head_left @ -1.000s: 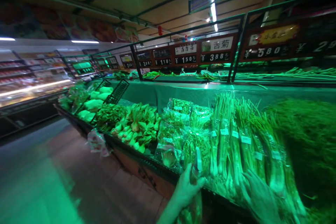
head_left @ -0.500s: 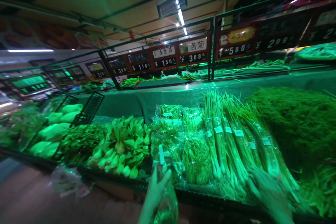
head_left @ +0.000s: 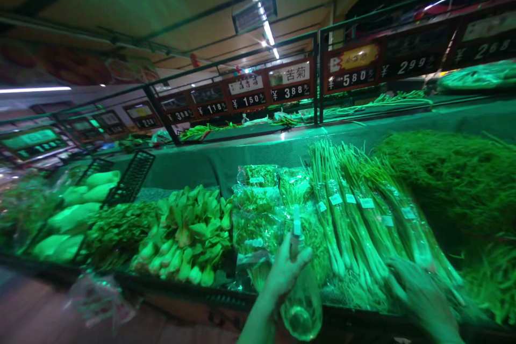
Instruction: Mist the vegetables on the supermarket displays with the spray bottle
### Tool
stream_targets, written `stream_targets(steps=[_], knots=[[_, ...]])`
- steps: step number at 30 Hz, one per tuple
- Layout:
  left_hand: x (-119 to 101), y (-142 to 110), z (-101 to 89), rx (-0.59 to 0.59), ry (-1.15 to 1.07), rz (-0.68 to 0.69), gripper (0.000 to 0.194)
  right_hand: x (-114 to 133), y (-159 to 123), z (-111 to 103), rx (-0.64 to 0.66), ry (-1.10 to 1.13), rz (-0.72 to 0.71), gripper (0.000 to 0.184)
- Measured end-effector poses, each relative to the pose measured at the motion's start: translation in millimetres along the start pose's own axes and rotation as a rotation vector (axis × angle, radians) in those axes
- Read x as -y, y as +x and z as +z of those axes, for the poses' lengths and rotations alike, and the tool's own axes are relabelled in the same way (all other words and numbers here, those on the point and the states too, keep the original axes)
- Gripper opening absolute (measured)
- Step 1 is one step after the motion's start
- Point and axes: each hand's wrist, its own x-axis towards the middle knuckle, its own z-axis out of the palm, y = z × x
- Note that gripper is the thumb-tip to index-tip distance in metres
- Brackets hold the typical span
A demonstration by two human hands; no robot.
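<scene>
My left hand [head_left: 284,271] is closed round the neck of a clear spray bottle [head_left: 303,309], its pale nozzle pointing up in front of bagged leafy greens [head_left: 258,215]. The bottle's round base faces me. At the lower right, my right hand [head_left: 421,290] rests over the root ends of the bundled scallions [head_left: 358,226], fingers stretched forward and somewhat blurred. White labels are on the scallion wrappings. No grip on a bundle shows under that hand.
Bok choy [head_left: 189,231], darker leafy greens [head_left: 116,226] and pale wrapped vegetables [head_left: 74,217] lie leftward. Feathery greens [head_left: 451,183] are heaped at right. A black crate [head_left: 131,177] leans behind. Price signs [head_left: 290,83] hang above, and a plastic bag [head_left: 100,298] hangs at the front edge.
My left hand has swung right with the spray bottle, from the bagged greens' left side toward the scallions. My right hand stays by the scallion roots. The view has shifted slightly.
</scene>
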Motion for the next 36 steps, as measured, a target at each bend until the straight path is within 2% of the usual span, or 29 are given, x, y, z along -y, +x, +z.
stream_targets(steps=[3,6,8,10,13,18,21,23,25,28,31,34,36], knots=[[10.2,0.4,-48.2,-0.268,-0.113,-0.097,0.078,0.6,0.5,0.4,0.013,0.000,-0.007,0.027],[9.3,-1.3,-91.6,-0.471,-0.202,-0.098,0.086,3.5,2.8,-3.4,-0.006,0.013,-0.019,0.027],[4.6,1.0,-108.5,-0.543,-0.207,-0.100,0.087,6.1,4.3,-6.2,-0.019,0.027,-0.008,0.026],[-0.6,8.1,-111.9,-0.543,-0.211,-0.107,0.085,9.0,5.3,-8.5,-0.021,0.038,0.014,0.026],[-7.2,25.4,-90.8,-0.446,-0.154,-0.067,0.077,13.4,6.4,-10.7,-0.027,0.037,0.040,0.026],[-16.5,49.0,-13.7,-0.105,0.010,0.042,0.064,13.4,5.6,-10.2,-0.032,0.031,0.056,0.025],[-24.7,53.8,27.1,0.092,-0.022,0.064,0.064,8.3,4.1,-8.6,-0.025,0.029,0.030,0.023],[-31.8,57.0,40.6,0.180,-0.093,0.066,0.066,6.5,4.0,-8.7,-0.010,0.042,0.024,0.022],[-40.4,62.4,39.0,0.158,-0.126,0.049,0.066,7.5,4.6,-9.8,0.000,0.058,0.048,0.022],[-54.3,71.8,8.9,-0.060,-0.144,0.009,0.065,11.5,6.0,-11.9,-0.002,0.066,0.078,0.024],[-66.8,72.7,-42.1,-0.268,-0.173,0.020,0.072,13.0,5.9,-12.8,0.005,0.045,0.056,0.025],[-72.4,53.3,-92.0,-0.431,-0.194,0.027,0.080,12.1,5.5,-14.1,0.005,0.025,0.032,0.026],[-68.2,28.2,-115.3,-0.502,-0.199,0.003,0.084,12.2,6.1,-16.2,0.018,0.019,-0.003,0.028]])
